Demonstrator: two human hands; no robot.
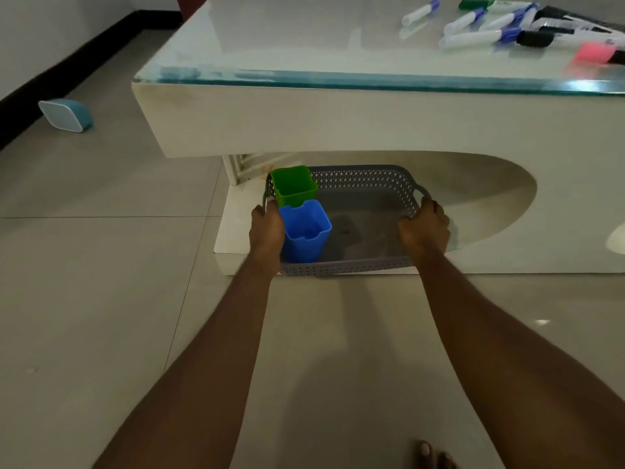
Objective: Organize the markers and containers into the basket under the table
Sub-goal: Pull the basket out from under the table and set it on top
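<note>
1. Basket (365, 181) sits under the desk (304, 110), with its near edge sticking out.
2. Left hand (267, 228) and right hand (424, 228) grip its end handles, fingers (429, 208) curled.
3. Done: green container (292, 184) and blue container (306, 231) stand inside, at the left.
4. Remaining: markers (490, 27) lie on the desk's far right.

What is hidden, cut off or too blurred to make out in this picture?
1. Head view: the markers run past the right edge, so their count is unknown; their labels are blurred.
2. Head view: the pink object is cut by the right edge; what it is cannot be told.
3. Head view: the left hand and right hand cover parts of the basket handles they grip.
</note>
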